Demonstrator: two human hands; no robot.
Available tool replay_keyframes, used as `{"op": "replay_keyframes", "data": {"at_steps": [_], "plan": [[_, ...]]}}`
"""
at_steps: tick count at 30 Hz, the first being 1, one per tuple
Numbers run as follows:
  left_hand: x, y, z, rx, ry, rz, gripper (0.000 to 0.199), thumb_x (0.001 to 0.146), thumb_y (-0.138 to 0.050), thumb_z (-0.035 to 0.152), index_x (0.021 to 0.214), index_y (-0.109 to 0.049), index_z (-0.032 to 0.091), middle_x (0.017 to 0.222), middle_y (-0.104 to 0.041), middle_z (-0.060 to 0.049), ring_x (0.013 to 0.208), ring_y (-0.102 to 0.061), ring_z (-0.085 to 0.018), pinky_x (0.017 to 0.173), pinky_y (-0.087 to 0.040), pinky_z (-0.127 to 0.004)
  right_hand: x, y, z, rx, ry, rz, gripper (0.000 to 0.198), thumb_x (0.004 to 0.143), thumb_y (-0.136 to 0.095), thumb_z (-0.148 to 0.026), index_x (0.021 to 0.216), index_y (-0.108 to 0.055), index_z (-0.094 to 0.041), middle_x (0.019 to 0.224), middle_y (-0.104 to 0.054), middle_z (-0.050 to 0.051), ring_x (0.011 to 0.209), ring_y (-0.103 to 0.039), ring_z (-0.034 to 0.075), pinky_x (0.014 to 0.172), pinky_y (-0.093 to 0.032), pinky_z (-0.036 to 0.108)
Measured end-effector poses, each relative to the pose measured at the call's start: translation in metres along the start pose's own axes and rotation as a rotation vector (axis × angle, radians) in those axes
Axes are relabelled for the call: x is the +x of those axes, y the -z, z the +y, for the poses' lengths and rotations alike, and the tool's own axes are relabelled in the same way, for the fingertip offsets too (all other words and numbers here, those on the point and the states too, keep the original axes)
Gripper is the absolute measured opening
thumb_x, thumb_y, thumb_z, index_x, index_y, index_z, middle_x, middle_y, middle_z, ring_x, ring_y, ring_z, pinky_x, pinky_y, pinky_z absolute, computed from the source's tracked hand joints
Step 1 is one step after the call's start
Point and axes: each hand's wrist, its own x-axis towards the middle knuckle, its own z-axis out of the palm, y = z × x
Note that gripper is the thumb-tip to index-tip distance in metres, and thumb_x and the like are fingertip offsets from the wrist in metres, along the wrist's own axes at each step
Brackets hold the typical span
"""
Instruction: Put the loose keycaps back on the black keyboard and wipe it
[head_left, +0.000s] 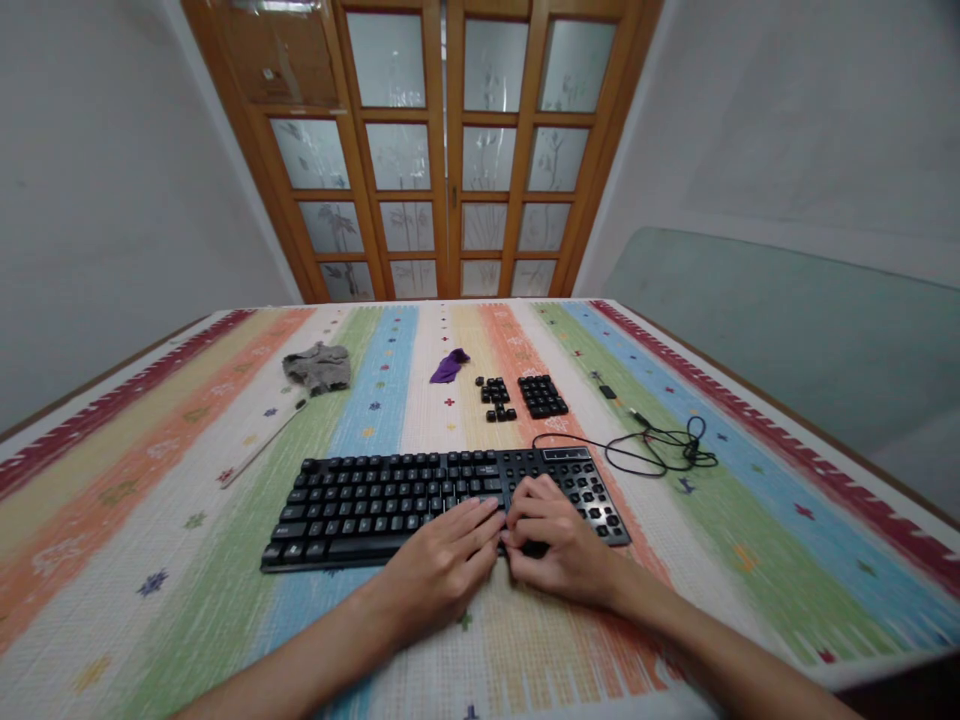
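Note:
A black keyboard (375,510) lies across the table in front of me. Its letter keys have their caps on, while the number pad (600,505) at its right end shows bare switches. My left hand (442,560) rests on the right part of the letter block, fingers stretched out and lying close together. Beside it, my right hand (555,545) is closed, its fingers curled and pinched at the lower right corner of that block. The fingertips hide whatever they grip. Loose keycaps (541,397) stand in two groups behind the keyboard.
Past the keyboard lie a purple cloth (450,366), a grey rag (319,368) and a thin stick with a dark tip (262,445). The keyboard's black cable (660,450) is coiled at the right, near a small black object (607,392). A striped cloth (187,490) covers the table.

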Motion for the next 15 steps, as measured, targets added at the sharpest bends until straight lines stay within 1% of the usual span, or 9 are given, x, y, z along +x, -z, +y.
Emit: {"op": "replay_keyframes", "data": {"at_steps": [4, 8, 12, 15], "plan": [[0.0, -0.002, -0.002, -0.016, -0.002, -0.006, 0.03, 0.098, -0.039, 0.011, 0.116, -0.062, 0.006, 0.129, -0.063, -0.016, 0.128, -0.055, -0.025, 0.109, -0.048, -0.041, -0.001, -0.003, -0.001, -0.009, -0.011, 0.003, 0.017, 0.074, -0.059, -0.006, 0.062, -0.056, -0.018, 0.067, -0.061, 0.0, 0.074, -0.052, 0.017, 0.075, -0.035, 0.036], [0.0, -0.006, 0.0, -0.027, 0.023, 0.029, 0.028, 0.096, -0.043, 0.01, 0.117, -0.062, 0.006, 0.128, -0.064, -0.015, 0.126, -0.057, -0.024, 0.108, -0.049, -0.04, 0.001, 0.0, -0.005, -0.041, -0.012, -0.009, 0.018, 0.076, -0.058, -0.006, 0.062, -0.055, -0.017, 0.068, -0.061, 0.001, 0.074, -0.051, 0.017, 0.077, -0.036, 0.037], [0.0, -0.006, 0.002, -0.009, 0.053, 0.092, 0.027, 0.095, -0.046, 0.012, 0.116, -0.062, 0.006, 0.125, -0.066, -0.014, 0.122, -0.059, -0.025, 0.107, -0.05, -0.039, 0.009, 0.012, -0.003, 0.005, 0.004, -0.009, 0.014, 0.081, -0.059, -0.009, 0.071, -0.061, -0.018, 0.072, -0.064, 0.002, 0.075, -0.052, 0.018, 0.075, -0.037, 0.037], [0.0, -0.003, 0.003, -0.005, 0.06, 0.09, 0.028, 0.095, -0.048, 0.014, 0.117, -0.062, 0.006, 0.124, -0.066, -0.013, 0.122, -0.058, -0.025, 0.108, -0.049, -0.039, 0.021, 0.025, 0.009, 0.023, -0.029, 0.04, 0.01, 0.085, -0.06, -0.011, 0.08, -0.065, -0.019, 0.078, -0.066, 0.003, 0.078, -0.055, 0.019, 0.077, -0.041, 0.037]]}}
